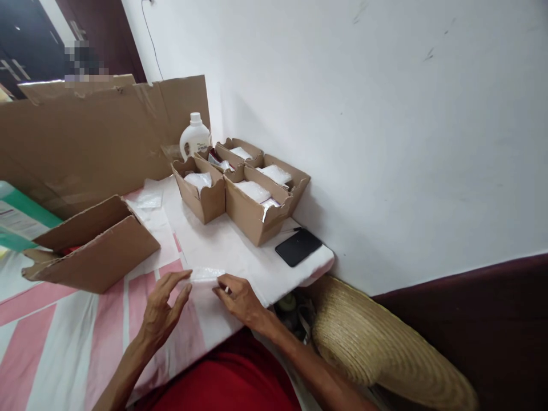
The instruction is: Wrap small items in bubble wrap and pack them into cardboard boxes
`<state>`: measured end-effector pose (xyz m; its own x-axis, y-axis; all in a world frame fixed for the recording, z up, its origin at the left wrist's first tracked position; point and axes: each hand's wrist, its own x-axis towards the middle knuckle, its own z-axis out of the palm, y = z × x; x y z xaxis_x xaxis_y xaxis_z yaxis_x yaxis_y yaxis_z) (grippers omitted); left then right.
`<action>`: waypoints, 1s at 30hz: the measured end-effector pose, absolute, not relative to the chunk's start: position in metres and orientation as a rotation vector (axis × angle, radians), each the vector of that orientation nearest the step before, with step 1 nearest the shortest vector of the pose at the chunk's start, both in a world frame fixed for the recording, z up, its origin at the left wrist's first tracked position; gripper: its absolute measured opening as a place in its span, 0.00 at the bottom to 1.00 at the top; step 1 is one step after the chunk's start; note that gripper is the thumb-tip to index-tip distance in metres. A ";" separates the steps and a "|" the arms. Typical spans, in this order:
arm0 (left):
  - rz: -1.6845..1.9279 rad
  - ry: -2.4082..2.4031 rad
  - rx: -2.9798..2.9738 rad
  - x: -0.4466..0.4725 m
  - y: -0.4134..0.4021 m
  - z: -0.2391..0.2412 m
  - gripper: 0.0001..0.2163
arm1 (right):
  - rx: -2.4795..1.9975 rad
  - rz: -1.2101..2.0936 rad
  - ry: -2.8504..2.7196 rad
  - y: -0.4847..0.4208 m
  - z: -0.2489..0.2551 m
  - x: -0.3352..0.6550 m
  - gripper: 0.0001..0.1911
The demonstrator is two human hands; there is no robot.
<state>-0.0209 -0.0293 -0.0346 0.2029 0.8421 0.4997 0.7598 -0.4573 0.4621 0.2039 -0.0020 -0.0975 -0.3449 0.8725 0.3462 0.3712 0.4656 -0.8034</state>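
**Small clear bag held flat between both hands**

A small clear plastic bag [207, 274] lies on the table [240, 251], pinned at its two ends. The left hand [165, 311] has its fingers [180, 278] spread fairly wide, the tips resting on the bag's left end. The right hand [240, 297] has its fingers [222, 283] curled narrow against the bag's right end. Whether either hand truly pinches the film or only presses on it cannot be told.

As to progress: beyond the fingertips stand four small open brown cardboard boxes [252, 208] in a cluster, each showing white, plastic-wrapped packets inside, so a good share of the filling looks done. The bag at the fingers is flat and looks empty or nearly so, which suggests it is not yet dealt with. Another clear bag [148, 198] lies further out, left of the fingers.

Left of the left hand, a larger open cardboard box [92, 245] lies tipped on its side. Behind the small boxes stands a white plastic bottle [194, 137]. Right of the right-hand fingers, near the table's edge, lies a black phone [298, 246].

The table wears a pink-and-white striped cloth [55, 337] with white paper over it. A flat cardboard sheet [85, 142] leans at the back, a white wall [385, 142] runs along the right, and a woven straw hat [385, 354] sits below the table's corner.
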 end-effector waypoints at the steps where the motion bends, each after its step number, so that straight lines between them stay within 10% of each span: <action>1: 1.152 1.617 2.325 -0.018 -0.026 -0.034 0.14 | -1.110 0.840 -1.864 0.001 -0.096 0.202 0.09; 8: 0.954 1.567 2.663 0.008 -0.017 -0.073 0.24 | -1.401 0.792 -1.738 0.015 -0.104 0.199 0.03; 21: 0.517 1.643 2.742 0.008 -0.009 -0.147 0.32 | -1.181 0.230 -2.357 0.002 -0.114 0.203 0.35; 30: 0.417 1.666 2.659 0.013 -0.010 -0.126 0.33 | -1.179 0.321 -2.410 0.014 -0.122 0.214 0.38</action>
